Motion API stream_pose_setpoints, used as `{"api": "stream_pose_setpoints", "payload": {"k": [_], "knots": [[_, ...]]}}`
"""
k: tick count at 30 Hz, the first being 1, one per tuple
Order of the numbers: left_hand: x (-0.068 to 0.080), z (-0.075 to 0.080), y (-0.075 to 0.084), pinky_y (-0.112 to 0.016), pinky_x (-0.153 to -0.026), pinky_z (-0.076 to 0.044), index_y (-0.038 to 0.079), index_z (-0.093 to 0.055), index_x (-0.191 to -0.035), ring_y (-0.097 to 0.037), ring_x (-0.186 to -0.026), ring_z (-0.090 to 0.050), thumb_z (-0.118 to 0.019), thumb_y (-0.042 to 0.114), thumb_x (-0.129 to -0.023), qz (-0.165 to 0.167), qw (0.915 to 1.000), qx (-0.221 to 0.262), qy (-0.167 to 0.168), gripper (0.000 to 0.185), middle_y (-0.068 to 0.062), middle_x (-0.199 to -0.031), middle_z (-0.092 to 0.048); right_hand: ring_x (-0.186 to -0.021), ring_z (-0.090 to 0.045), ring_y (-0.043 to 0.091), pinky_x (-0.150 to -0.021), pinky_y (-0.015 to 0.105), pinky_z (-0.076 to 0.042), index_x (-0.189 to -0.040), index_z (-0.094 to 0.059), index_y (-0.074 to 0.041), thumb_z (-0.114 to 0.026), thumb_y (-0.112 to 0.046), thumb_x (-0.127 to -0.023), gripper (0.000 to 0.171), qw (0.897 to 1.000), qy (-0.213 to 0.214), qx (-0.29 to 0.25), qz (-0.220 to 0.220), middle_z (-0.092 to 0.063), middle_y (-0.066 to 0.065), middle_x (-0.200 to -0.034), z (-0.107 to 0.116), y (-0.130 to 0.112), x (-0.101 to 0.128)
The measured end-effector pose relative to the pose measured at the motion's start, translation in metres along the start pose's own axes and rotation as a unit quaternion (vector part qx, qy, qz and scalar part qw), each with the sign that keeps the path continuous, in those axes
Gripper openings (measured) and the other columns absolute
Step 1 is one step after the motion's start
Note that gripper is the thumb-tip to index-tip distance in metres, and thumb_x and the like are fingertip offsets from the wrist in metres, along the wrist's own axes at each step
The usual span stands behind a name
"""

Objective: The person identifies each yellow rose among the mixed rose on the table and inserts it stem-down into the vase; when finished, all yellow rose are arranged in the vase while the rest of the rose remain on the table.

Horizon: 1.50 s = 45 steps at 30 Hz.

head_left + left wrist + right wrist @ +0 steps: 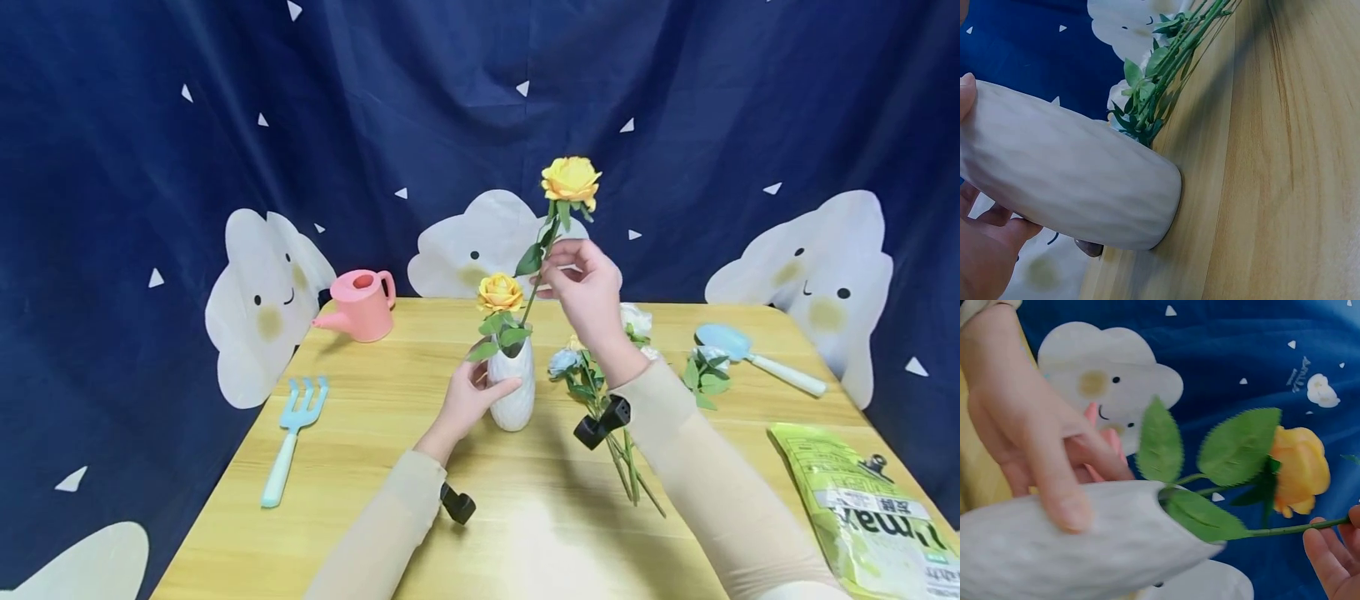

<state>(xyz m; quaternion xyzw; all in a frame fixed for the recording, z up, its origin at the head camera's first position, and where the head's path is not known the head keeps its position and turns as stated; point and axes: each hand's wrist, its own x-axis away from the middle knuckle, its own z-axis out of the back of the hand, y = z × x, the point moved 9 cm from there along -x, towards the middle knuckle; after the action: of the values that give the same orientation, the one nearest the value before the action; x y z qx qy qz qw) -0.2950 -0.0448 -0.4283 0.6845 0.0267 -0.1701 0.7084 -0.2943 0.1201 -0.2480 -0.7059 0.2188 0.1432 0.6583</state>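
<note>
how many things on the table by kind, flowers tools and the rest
Yellow roses: 2, one in the vase, one held by the right hand
Loose pale flowers lying on the table: number cannot be told
Garden tools: 2, fork, trowel
Watering can: 1
White vase: 1
Green bag: 1
Total without loose flowers: 7

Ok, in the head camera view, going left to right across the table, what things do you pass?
Blue garden fork → pink watering can → left hand → white vase → right hand holding the tall yellow rose → blue trowel → green bag.
</note>
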Motion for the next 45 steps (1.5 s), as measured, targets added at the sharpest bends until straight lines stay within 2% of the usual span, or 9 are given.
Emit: {"api": "stream_pose_setpoints", "payload": {"k": [5, 9, 16, 19, 23, 26, 33, 39, 45], "knots": [[0.001, 0.001, 0.005, -0.036, -0.096, -0.043, 0.013, -0.051, -0.13, -0.023, -0.117, -0.051, -0.079, 0.022, -0.075, 0.003, 1.0, 0.003, -0.008, 0.063, -0.005, -0.126, -0.054, -0.071, -0.065, 0.028, -0.06, 0.035, -0.057, -0.101, -0.054, 0.009, -0.059, 0.002, -0.087, 0.017, 1.0, -0.013, 0.011, -0.021, -0.06, 0.011, -0.086, -0.006, 0.014, 0.012], [0.004, -0.002, 0.017, -0.037, -0.098, -0.041, 0.008, -0.05, -0.131, -0.025, -0.118, -0.05, -0.078, 0.014, -0.076, 0.016, 0.9997, 0.012, -0.016, 0.062, -0.01, -0.127, -0.054, -0.072, -0.065, 0.031, -0.061, 0.035, -0.057, -0.1, -0.054, 0.008, -0.059, -0.001, -0.088, 0.016, 0.999, -0.016, 0.018, -0.027, -0.062, 0.006, -0.083, -0.006, 0.022, 0.017], [0.007, 0.0, 0.03, -0.037, -0.098, -0.041, 0.004, -0.049, -0.131, -0.025, -0.118, -0.05, -0.076, 0.013, -0.078, 0.018, 0.9997, -0.007, -0.017, 0.06, -0.011, -0.127, -0.054, -0.071, -0.065, 0.024, -0.064, 0.039, -0.056, -0.098, -0.056, 0.009, -0.059, 0.0, -0.088, 0.014, 0.998, -0.029, 0.034, -0.036, -0.061, 0.014, -0.086, -0.009, 0.035, 0.022], [0.006, 0.0, 0.027, -0.037, -0.098, -0.04, 0.009, -0.047, -0.134, -0.026, -0.119, -0.049, -0.076, 0.014, -0.078, 0.007, 0.9998, 0.002, -0.019, 0.063, -0.009, -0.131, -0.051, -0.073, -0.065, 0.028, -0.067, 0.044, -0.055, -0.098, -0.056, 0.009, -0.059, 0.0, -0.088, 0.015, 0.998, -0.031, 0.034, -0.048, -0.06, 0.018, -0.087, -0.01, 0.041, 0.024], [0.001, 0.002, 0.013, -0.037, -0.097, -0.041, 0.018, -0.047, -0.135, -0.026, -0.116, -0.051, -0.078, 0.017, -0.076, -0.011, 0.9998, 0.006, -0.013, 0.067, -0.005, -0.132, -0.05, -0.075, -0.064, 0.034, -0.069, 0.047, -0.054, -0.098, -0.056, 0.009, -0.06, 0.0, -0.088, 0.014, 0.997, -0.03, 0.031, -0.06, -0.059, 0.02, -0.086, -0.01, 0.046, 0.027], [-0.002, 0.002, 0.006, -0.036, -0.096, -0.043, 0.021, -0.047, -0.134, -0.026, -0.115, -0.052, -0.079, 0.018, -0.075, -0.022, 0.9997, 0.003, -0.009, 0.067, -0.004, -0.131, -0.049, -0.075, -0.064, 0.033, -0.068, 0.044, -0.055, -0.098, -0.057, 0.008, -0.06, -0.001, -0.088, 0.014, 0.997, -0.034, 0.042, -0.057, -0.06, 0.019, -0.086, -0.011, 0.05, 0.027], [-0.003, 0.0, 0.008, -0.036, -0.096, -0.043, 0.017, -0.043, -0.138, -0.026, -0.115, -0.052, -0.077, 0.012, -0.076, -0.03, 0.9993, 0.015, -0.017, 0.071, -0.005, -0.137, -0.045, -0.07, -0.06, 0.014, -0.067, 0.036, -0.055, -0.096, -0.061, 0.006, -0.062, 0.0, -0.086, 0.012, 0.992, -0.05, 0.1, -0.059, -0.063, 0.015, -0.085, -0.014, 0.057, 0.025], [0.002, -0.003, 0.026, -0.038, -0.098, -0.042, 0.009, -0.042, -0.138, -0.025, -0.117, -0.05, -0.074, 0.004, -0.078, -0.039, 0.9985, 0.026, -0.028, 0.068, -0.009, -0.137, -0.044, -0.073, -0.058, 0.013, -0.063, 0.023, -0.052, -0.092, -0.065, 0.004, -0.064, -0.002, -0.084, 0.01, 0.987, -0.066, 0.127, -0.073, -0.064, 0.013, -0.088, -0.017, 0.063, 0.027], [0.004, -0.003, 0.037, -0.039, -0.098, -0.041, 0.007, -0.043, -0.137, -0.024, -0.119, -0.048, -0.073, 0.003, -0.078, -0.047, 0.9982, 0.02, -0.032, 0.066, -0.009, -0.136, -0.045, -0.074, -0.059, 0.012, -0.066, 0.026, -0.054, -0.09, -0.066, 0.004, -0.066, -0.005, -0.084, 0.011, 0.985, -0.071, 0.133, -0.084, -0.064, 0.013, -0.093, -0.016, 0.067, 0.029]]}}
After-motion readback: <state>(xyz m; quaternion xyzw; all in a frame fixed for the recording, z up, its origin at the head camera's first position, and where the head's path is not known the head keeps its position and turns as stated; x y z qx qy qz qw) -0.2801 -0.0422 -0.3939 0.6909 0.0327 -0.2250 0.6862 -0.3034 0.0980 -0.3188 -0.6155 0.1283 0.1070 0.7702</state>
